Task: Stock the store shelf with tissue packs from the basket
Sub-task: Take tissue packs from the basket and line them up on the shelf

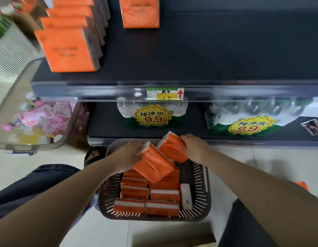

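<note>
Two hands, left hand (128, 155) and right hand (194, 148), each clasp an orange tissue pack above the basket (202, 189).

Basket (202, 189) on floor before shelf (208, 50); tissue packs (147, 198) inside. Left hand (127, 155) and right hand (194, 147) each lift one pack above it; shelved packs (69, 49) upper left

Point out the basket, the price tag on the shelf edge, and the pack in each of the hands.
basket (202, 196), head view: right slotted wall.
price tag (165, 93), head view: label centre.
left-hand pack (153, 164), head view: orange face.
right-hand pack (170, 147), head view: orange face.
</note>
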`<act>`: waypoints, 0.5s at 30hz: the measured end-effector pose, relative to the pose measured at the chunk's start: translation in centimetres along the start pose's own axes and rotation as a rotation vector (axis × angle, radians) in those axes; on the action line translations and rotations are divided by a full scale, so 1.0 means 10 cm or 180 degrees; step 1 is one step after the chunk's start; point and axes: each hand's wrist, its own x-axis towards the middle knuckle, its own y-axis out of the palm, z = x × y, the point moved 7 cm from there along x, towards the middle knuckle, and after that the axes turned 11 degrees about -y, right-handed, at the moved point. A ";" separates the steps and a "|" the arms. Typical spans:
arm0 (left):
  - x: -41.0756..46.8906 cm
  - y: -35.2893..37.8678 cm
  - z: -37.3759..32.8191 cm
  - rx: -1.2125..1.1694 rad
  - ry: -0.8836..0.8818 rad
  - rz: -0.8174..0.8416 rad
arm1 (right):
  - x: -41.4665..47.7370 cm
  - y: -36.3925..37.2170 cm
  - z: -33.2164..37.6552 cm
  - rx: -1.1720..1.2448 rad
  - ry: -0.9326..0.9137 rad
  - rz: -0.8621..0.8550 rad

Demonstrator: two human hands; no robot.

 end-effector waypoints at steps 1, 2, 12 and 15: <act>-0.05 -0.05 -0.05 -0.0171 -0.0002 0.0018 | -0.02 -0.06 0.05 0.0064 -0.0042 -0.0007; -0.11 -0.11 -0.11 -0.0298 0.0012 -0.0002 | -0.06 -0.14 0.12 0.0129 -0.0084 -0.0040; -0.57 -0.60 -0.32 -0.1582 0.0119 -0.0367 | -0.24 -0.62 0.64 0.1275 -0.0226 -0.0103; -0.69 -0.72 -0.36 -0.1977 0.0233 -0.0481 | -0.33 -0.74 0.75 0.1585 -0.0177 -0.0085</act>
